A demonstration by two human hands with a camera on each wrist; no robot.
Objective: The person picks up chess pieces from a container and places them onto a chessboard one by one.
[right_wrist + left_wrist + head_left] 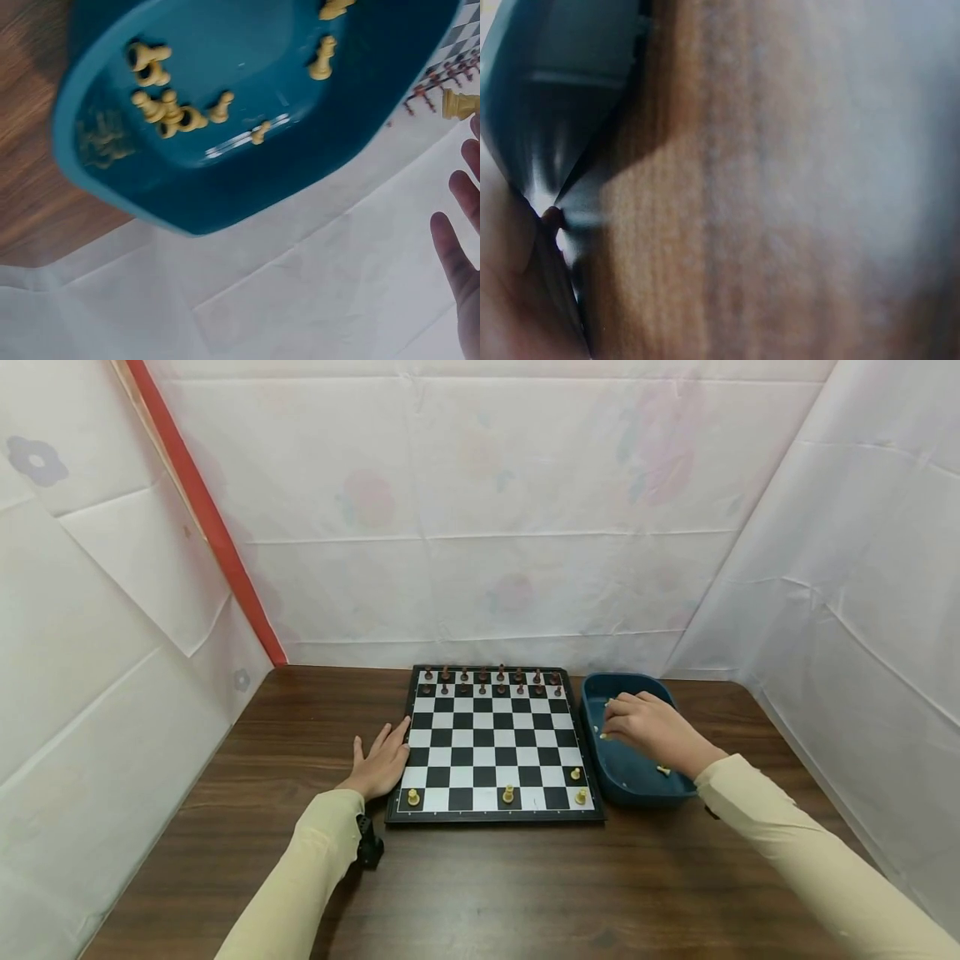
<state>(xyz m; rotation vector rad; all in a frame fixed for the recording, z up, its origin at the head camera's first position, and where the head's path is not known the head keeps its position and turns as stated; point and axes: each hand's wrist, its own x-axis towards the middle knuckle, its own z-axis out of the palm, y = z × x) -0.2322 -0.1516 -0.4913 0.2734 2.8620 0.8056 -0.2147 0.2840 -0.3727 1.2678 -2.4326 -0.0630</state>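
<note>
A black-and-white chessboard (483, 737) lies on the table, with two rows of dark reddish-brown chess pieces (482, 689) along its far side. Several pale yellow pieces (508, 794) stand on the near rows. My left hand (377, 766) rests at the board's left edge, fingers extended. Over the blue bin (637, 789) to the right of the board is my right hand (647, 727). It pinches a yellow chess piece (459, 103) at the fingertips, its upper part hidden by the fingers. More yellow pieces (171, 112) lie loose on the bin's floor.
The brown wooden table (480, 893) is bounded by white sheeting (480, 585) behind and at both sides. A red strip (206, 510) runs down the left sheet to the table's back corner. A black device (369, 843) sits at my left wrist.
</note>
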